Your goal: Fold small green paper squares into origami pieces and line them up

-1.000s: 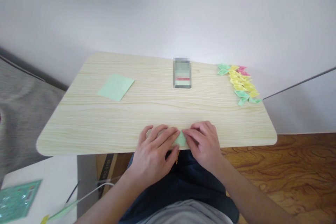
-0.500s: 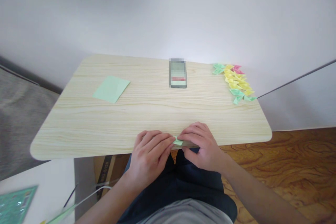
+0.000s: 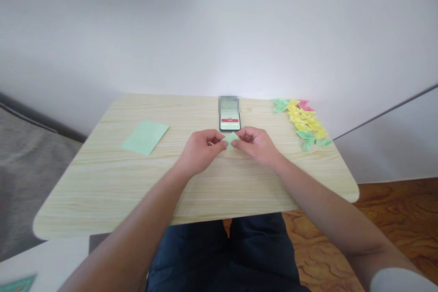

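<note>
Between both hands is a small folded piece of green paper [image 3: 231,137], its pointed tip facing away from me. My left hand [image 3: 204,146] pinches its left side between thumb and fingers. On the other side, my right hand [image 3: 255,143] grips the right edge the same way. Both hands are over the middle of the table, just in front of a phone [image 3: 230,121] with a lit screen. My fingers hide parts of the paper's edges.
A flat green paper sheet [image 3: 146,138] lies on the left of the wooden table [image 3: 102,187]. Several folded paper pieces [image 3: 306,118] in yellow, green and pink are grouped at the right. A pale wall [image 3: 205,32] rises behind the table.
Both hands have moved from the table's near edge forward toward the phone, carrying the folded paper. The view has tilted up slightly, so the table appears lower.
</note>
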